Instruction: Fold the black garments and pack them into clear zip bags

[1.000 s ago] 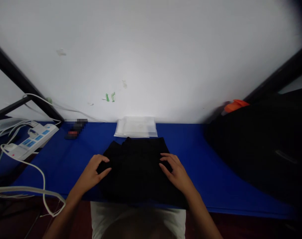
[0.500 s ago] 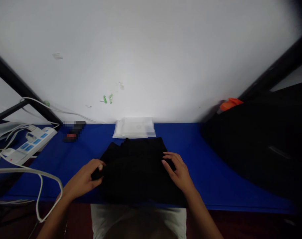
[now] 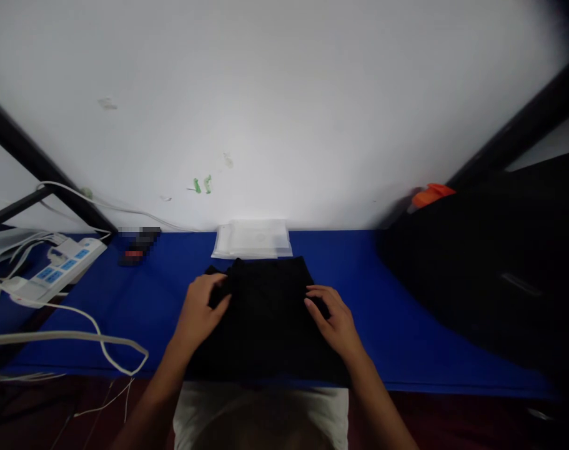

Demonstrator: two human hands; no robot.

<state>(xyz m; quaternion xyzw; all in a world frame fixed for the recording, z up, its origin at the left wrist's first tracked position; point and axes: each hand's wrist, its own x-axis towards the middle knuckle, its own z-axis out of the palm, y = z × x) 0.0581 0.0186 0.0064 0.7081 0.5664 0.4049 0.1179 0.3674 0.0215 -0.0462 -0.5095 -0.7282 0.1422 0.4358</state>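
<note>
A folded black garment point(image 3: 270, 325) lies on the blue table surface in front of me, reaching the near edge. Along its left side, my left hand point(image 3: 204, 309) is closed on the cloth, thumb and fingers curved around a dark fold. My right hand point(image 3: 333, 319) grips the right edge, with black fabric showing between thumb and forefinger. The fingertips of both hands are partly lost against the dark cloth. Just behind the garment rests a stack of clear plastic packets point(image 3: 252, 239) with white contents.
At the left is a white power strip point(image 3: 62, 272) with plugs, and a white cable point(image 3: 78, 337) loops over the table toward my left forearm. A blurred-out dark object point(image 3: 140, 245) lies near the wall. A large black pile point(image 3: 481, 269) with an orange item point(image 3: 433, 195) fills the right.
My left hand has moved right and slightly away from me, bringing the garment's left side inward. The white cable by my left arm has shifted. My right hand has stayed nearly still.
</note>
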